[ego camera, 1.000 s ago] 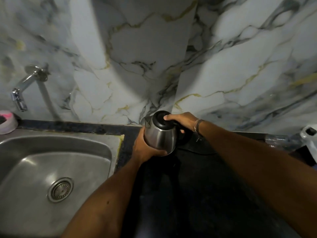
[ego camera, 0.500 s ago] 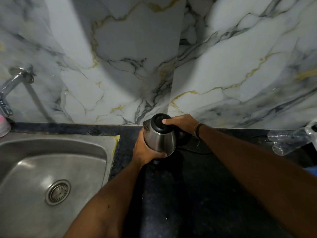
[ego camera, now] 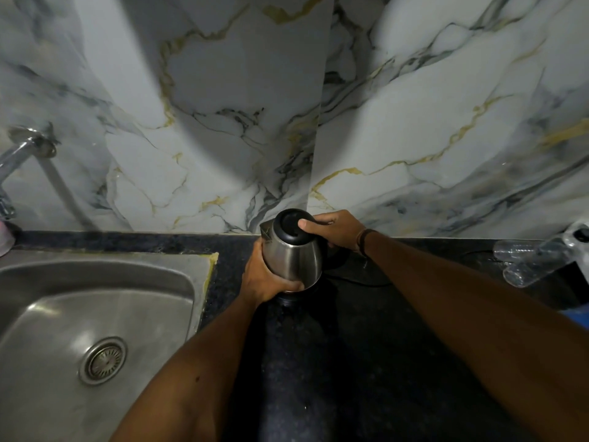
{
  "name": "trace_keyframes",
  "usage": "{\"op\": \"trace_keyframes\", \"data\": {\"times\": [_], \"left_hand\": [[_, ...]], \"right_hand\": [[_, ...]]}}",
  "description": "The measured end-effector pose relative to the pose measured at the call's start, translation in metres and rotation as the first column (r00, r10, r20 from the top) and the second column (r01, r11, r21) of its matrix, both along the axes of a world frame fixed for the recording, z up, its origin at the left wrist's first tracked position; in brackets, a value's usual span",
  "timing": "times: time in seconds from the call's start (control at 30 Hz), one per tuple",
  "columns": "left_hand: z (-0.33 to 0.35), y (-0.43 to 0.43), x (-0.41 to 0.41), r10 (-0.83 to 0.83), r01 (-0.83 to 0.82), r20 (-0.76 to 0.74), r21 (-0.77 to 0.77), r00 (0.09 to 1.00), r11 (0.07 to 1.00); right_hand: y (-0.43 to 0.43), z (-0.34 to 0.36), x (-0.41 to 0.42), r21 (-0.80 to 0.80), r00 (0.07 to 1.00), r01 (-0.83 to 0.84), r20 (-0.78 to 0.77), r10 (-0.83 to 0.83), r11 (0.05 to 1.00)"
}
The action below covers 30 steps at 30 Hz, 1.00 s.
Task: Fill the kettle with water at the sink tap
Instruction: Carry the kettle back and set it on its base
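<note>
A steel kettle point(ego camera: 294, 258) with a black lid stands at the back of the dark counter, right of the sink. My left hand point(ego camera: 263, 277) wraps around its lower left side. My right hand point(ego camera: 334, 229) holds the handle side, with the thumb pressed on the lid. The lid is closed. The steel sink point(ego camera: 95, 314) lies at the left, with its drain point(ego camera: 102, 360) near the front. The chrome tap point(ego camera: 19, 161) juts from the marble wall at the far left edge; no water runs from it.
The dark stone counter point(ego camera: 350, 362) stretches to the right of the sink. A clear plastic bottle point(ego camera: 529, 258) lies on its side at the far right. A pink object point(ego camera: 4, 239) sits at the sink's back left corner. A black cord trails behind the kettle.
Both hands keep the same hold on the kettle. The view has drifted right, so the tap and sink sit further toward the left edge.
</note>
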<state>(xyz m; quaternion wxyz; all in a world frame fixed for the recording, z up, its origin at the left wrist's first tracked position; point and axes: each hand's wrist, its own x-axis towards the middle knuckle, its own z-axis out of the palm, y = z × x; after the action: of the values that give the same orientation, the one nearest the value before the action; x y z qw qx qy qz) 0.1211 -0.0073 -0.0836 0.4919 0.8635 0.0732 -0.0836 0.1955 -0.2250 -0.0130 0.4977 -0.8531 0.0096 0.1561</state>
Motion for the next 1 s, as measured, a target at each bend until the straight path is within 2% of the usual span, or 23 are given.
{"op": "trace_keyframes", "data": {"times": [0.3,0.47,0.6,0.83,1.0], "left_hand": [[-0.004,0.001,-0.009,0.012,-0.011,0.024,-0.027,1.000,1.000],[-0.006,0.001,-0.012,-0.041,0.041,0.044,0.005,0.998,0.999],[-0.015,0.001,-0.013,-0.045,0.045,0.040,-0.008,0.998,0.999],[-0.028,0.003,-0.009,-0.033,0.033,0.027,-0.029,0.999,0.999],[-0.013,0.001,-0.019,-0.048,0.046,-0.026,-0.085,0.999,0.995]], "right_hand": [[0.001,0.002,-0.011,0.000,0.999,-0.047,0.006,0.047,0.999],[-0.009,-0.005,-0.024,-0.016,0.998,-0.057,0.018,0.057,0.998],[-0.008,-0.008,-0.027,-0.021,0.997,-0.046,0.067,0.048,0.999],[-0.007,-0.003,-0.023,-0.093,0.994,-0.097,0.044,0.101,0.991],[-0.003,0.005,-0.032,-0.163,0.995,-0.089,0.020,0.094,0.983]]}}
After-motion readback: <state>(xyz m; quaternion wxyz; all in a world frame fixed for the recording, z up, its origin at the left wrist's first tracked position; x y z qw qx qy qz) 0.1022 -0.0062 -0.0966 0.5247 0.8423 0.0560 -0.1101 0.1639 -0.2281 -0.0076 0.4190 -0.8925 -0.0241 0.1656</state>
